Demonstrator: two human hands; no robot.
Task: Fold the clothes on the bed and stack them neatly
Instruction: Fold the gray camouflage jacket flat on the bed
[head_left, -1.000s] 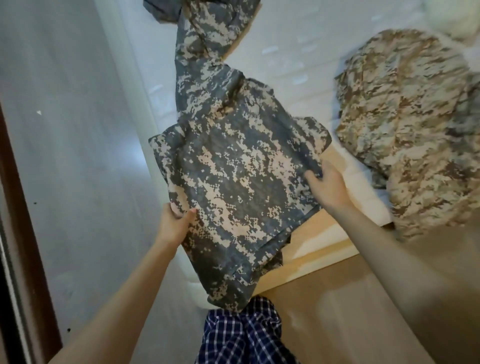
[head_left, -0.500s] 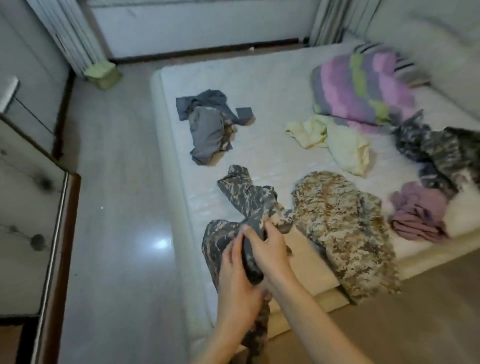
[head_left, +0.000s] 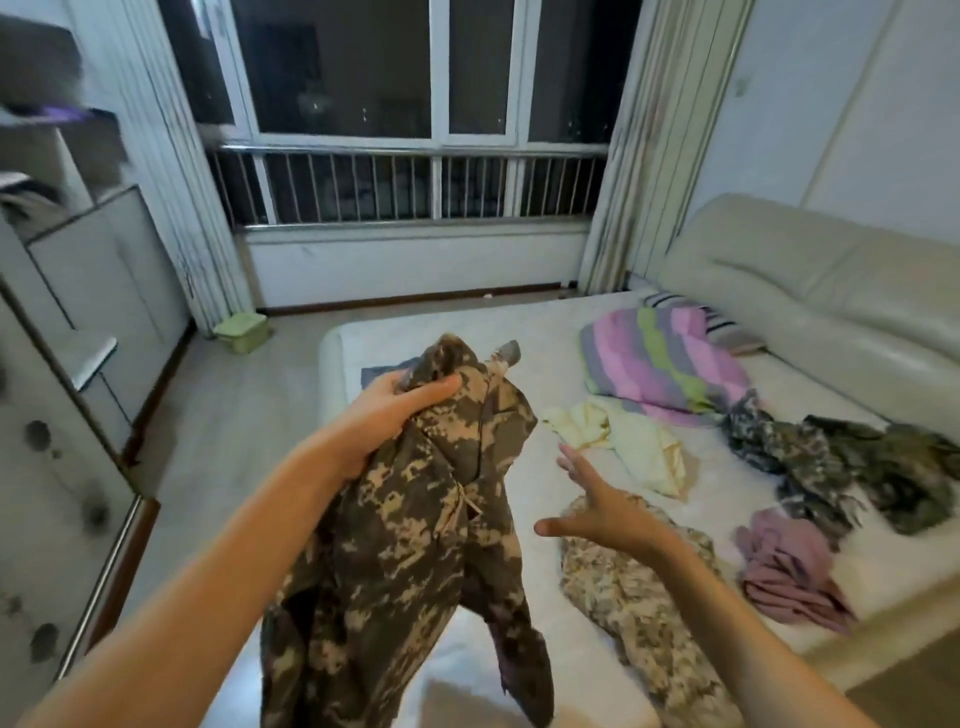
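Note:
My left hand (head_left: 387, 415) grips the top of a grey-green camouflage garment (head_left: 410, 561) and holds it up over the near left corner of the bed (head_left: 530, 332); the cloth hangs down crumpled. To the right, my right hand (head_left: 597, 504) hovers with fingers spread and holds nothing. Beneath it lies a tan camouflage garment (head_left: 639, 613) on the mattress. A pale yellow garment (head_left: 634, 447), a dark camouflage pile (head_left: 841, 462) and a mauve garment (head_left: 784, 566) lie loose further right. A grey garment (head_left: 379, 373) is mostly hidden behind the held cloth.
A striped pink, green and purple blanket (head_left: 660, 358) lies near the beige padded headboard (head_left: 810, 291). A green bin (head_left: 243, 330) stands on the floor by the curtain under the barred window (head_left: 415, 135). A white wardrobe (head_left: 78, 322) lines the left side.
My left hand has lifted the grey-green camouflage garment up off the bed. My right hand has let go of it and moved right with fingers spread. My view has tilted up toward the window.

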